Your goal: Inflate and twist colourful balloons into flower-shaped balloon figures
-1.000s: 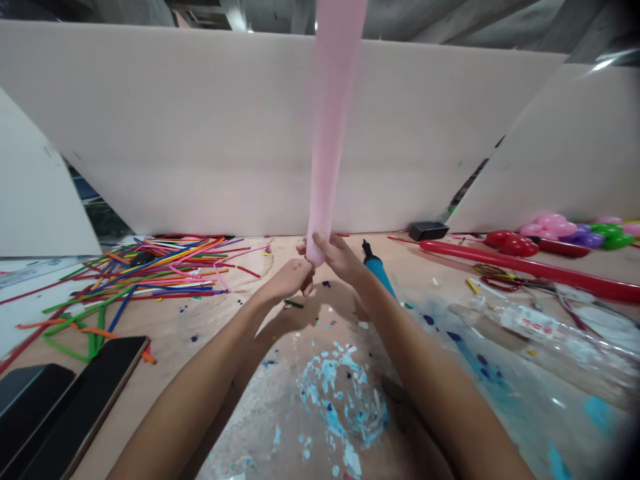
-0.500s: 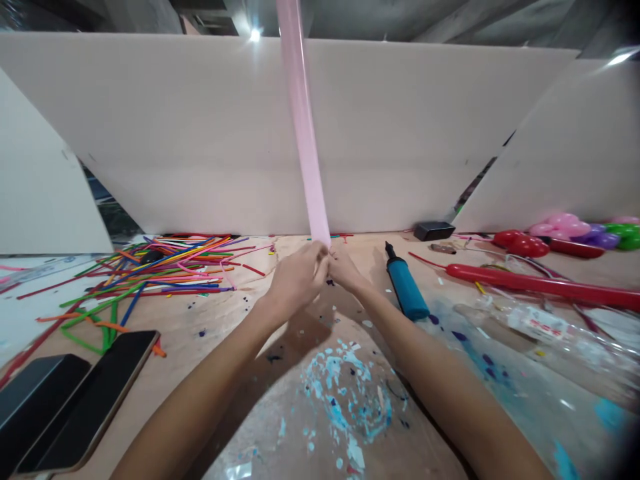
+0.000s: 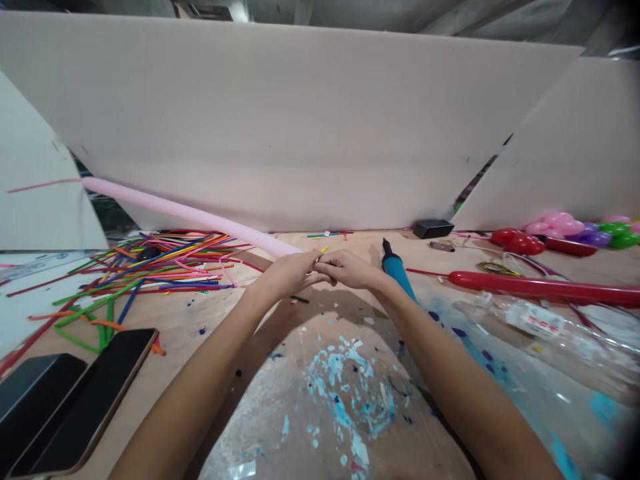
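The left hand [image 3: 290, 275] grips the near end of a long pink balloon [image 3: 200, 215], which slants away to that hand's left — its thin tail uninflated. The right hand [image 3: 347, 268] curls its fingers against the left's fingertips; whether it pinches anything, I cannot tell. Just beside the right hand lies a blue pump [image 3: 399, 275] — farther right, a red balloon [image 3: 530, 285].

Pink balloon [image 3: 190, 215]: long, slim, inflated along the visible body, thin uninflated darker tail [image 3: 45, 185] at the left end. Runs nearly straight, tilted, left end high, sloping down to scene centre; right end hidden.
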A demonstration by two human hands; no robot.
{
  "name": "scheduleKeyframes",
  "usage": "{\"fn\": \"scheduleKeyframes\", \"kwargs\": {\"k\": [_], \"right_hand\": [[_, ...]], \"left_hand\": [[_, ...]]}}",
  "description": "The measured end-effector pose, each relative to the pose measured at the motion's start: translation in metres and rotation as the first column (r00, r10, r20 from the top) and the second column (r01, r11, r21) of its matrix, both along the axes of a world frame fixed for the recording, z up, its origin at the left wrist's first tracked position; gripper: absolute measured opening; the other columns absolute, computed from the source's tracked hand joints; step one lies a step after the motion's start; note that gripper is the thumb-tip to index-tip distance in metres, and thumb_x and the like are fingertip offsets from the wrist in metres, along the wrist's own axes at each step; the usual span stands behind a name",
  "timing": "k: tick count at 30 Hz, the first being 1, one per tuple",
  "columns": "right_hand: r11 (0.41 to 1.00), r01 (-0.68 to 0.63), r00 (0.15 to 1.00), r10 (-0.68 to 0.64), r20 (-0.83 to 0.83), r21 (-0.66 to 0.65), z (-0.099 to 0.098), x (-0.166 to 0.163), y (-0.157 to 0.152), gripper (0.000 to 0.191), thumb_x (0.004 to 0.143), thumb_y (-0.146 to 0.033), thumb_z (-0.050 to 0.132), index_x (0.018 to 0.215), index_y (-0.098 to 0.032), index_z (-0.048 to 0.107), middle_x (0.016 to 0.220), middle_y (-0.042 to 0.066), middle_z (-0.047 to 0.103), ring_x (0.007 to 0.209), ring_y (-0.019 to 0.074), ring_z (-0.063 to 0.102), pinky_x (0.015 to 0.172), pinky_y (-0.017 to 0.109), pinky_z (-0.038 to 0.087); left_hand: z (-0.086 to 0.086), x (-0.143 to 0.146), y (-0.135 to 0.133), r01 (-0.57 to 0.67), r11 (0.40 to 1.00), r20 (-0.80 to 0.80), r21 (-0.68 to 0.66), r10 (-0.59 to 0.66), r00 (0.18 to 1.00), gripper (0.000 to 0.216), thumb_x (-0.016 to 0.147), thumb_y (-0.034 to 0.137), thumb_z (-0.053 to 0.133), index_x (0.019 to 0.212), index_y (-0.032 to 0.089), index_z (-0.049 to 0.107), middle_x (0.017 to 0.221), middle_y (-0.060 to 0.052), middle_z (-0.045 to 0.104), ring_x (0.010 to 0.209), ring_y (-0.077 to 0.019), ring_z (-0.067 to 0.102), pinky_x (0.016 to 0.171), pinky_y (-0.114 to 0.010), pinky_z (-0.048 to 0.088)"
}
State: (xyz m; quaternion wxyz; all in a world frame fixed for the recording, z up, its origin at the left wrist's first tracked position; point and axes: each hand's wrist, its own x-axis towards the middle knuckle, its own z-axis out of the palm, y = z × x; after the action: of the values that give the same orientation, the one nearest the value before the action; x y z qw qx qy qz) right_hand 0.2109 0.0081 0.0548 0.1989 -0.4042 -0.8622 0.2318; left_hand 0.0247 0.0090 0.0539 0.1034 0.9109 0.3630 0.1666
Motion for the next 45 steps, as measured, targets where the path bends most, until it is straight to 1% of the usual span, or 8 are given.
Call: {"fn": "scheduleKeyframes", "kwargs": {"k": [6, 10, 14, 18, 24, 30, 40, 45], "right_hand": [[0.999, 0.02, 0.999, -0.021, 0.035, 0.026, 0.009, 0.016, -0.003, 0.036, 0.093, -0.036, 0.044, 0.065, -0.017, 0.055, 0.06, 0.0, 0.058, 0.055, 0.0117, 0.051, 0.056, 0.024, 0.035], [0.984, 0.067, 0.996, -0.058, -0.063, 0.162, 0.015, 0.019, -0.008, 0.033, 0.093, -0.032, 0.044, 0.067, -0.017, 0.056, 0.063, 0.001, 0.059, 0.058, 0.0123, 0.052, 0.059, 0.024, 0.037], [0.898, 0.157, 0.969, -0.06, -0.241, 0.411, 0.012, 0.003, -0.012, 0.028, 0.095, -0.029, 0.045, 0.076, -0.017, 0.061, 0.072, 0.003, 0.064, 0.068, 0.0142, 0.057, 0.065, 0.025, 0.04], [0.815, 0.188, 0.961, -0.035, -0.276, 0.548, 0.003, -0.011, -0.012, 0.024, 0.097, -0.02, 0.039, 0.092, -0.018, 0.062, 0.087, 0.006, 0.068, 0.079, 0.0164, 0.06, 0.073, 0.027, 0.042], [0.769, 0.239, 0.962, -0.272, -0.034, 0.593, -0.001, -0.016, -0.015, 0.023, 0.094, -0.016, 0.036, 0.088, -0.017, 0.058, 0.086, 0.01, 0.067, 0.08, 0.0212, 0.058, 0.069, 0.03, 0.037], [0.807, 0.221, 0.954, -0.296, 0.052, 0.548, 0.008, -0.017, -0.023, 0.022, 0.095, -0.02, 0.037, 0.091, -0.018, 0.059, 0.09, 0.008, 0.069, 0.079, 0.0201, 0.058, 0.067, 0.03, 0.033], [0.858, 0.311, 0.95, -0.266, -0.165, 0.408, 0.005, -0.017, -0.018, 0.032, 0.091, -0.026, 0.043, 0.06, -0.019, 0.042, 0.059, 0.001, 0.05, 0.056, 0.0125, 0.042, 0.057, 0.028, 0.026], [0.929, 0.301, 0.934, -0.241, -0.265, 0.215, 0.009, -0.018, -0.019, 0.035, 0.092, -0.034, 0.041, 0.06, -0.019, 0.037, 0.059, -0.002, 0.042, 0.057, 0.0116, 0.04, 0.054, 0.026, 0.026]], "left_hand": [[0.0, -0.013, 0.007, -0.047, 0.999, -0.04, -0.004, 0.047, 0.998, 0.035, 0.095, 0.046, 0.04, 0.106, 0.021, 0.061, 0.102, -0.01, 0.069, 0.091, -0.0241, 0.063, 0.076, -0.031, 0.043], [0.009, -0.015, 0.005, 0.038, 0.986, 0.196, -0.16, -0.006, 0.981, 0.037, 0.095, 0.044, 0.038, 0.076, 0.018, 0.056, 0.074, -0.003, 0.06, 0.067, -0.0155, 0.055, 0.061, -0.025, 0.039], [0.021, -0.012, -0.003, 0.337, 0.776, 0.631, -0.534, 0.1, 0.769, 0.034, 0.093, 0.045, 0.04, 0.074, 0.017, 0.048, 0.065, 0.005, 0.042, 0.035, -0.0039, 0.032, 0.036, -0.021, 0.021], [0.025, -0.008, -0.006, 0.545, 0.641, 0.803, -0.541, 0.2, 0.562, 0.029, 0.089, 0.041, 0.048, 0.083, 0.013, 0.055, 0.077, 0.002, 0.05, 0.032, 0.0, 0.034, 0.032, -0.019, 0.018], [0.021, -0.007, 0.001, 0.392, 0.732, 0.753, -0.557, 0.245, 0.61, 0.031, 0.086, 0.028, 0.042, 0.103, 0.012, 0.061, 0.081, -0.002, 0.059, 0.033, -0.0012, 0.039, 0.035, -0.019, 0.027], [0.032, -0.01, -0.012, 0.069, 0.887, 0.433, -0.457, 0.154, 0.888, 0.036, 0.094, 0.043, 0.036, 0.091, 0.015, 0.058, 0.058, 0.005, 0.047, 0.04, -0.0089, 0.055, 0.044, -0.02, 0.038], [0.026, -0.01, -0.016, -0.086, 0.996, 0.257, -0.023, 0.089, 0.962, 0.035, 0.094, 0.037, 0.041, 0.072, 0.017, 0.059, 0.059, 0.0, 0.06, 0.06, -0.0144, 0.059, 0.062, -0.025, 0.036], [0.03, -0.01, -0.019, -0.045, 0.987, 0.26, -0.152, 0.084, 0.962, 0.042, 0.098, 0.038, 0.03, 0.072, 0.017, 0.057, 0.056, 0.002, 0.058, 0.052, -0.0124, 0.057, 0.058, -0.025, 0.035]]}}
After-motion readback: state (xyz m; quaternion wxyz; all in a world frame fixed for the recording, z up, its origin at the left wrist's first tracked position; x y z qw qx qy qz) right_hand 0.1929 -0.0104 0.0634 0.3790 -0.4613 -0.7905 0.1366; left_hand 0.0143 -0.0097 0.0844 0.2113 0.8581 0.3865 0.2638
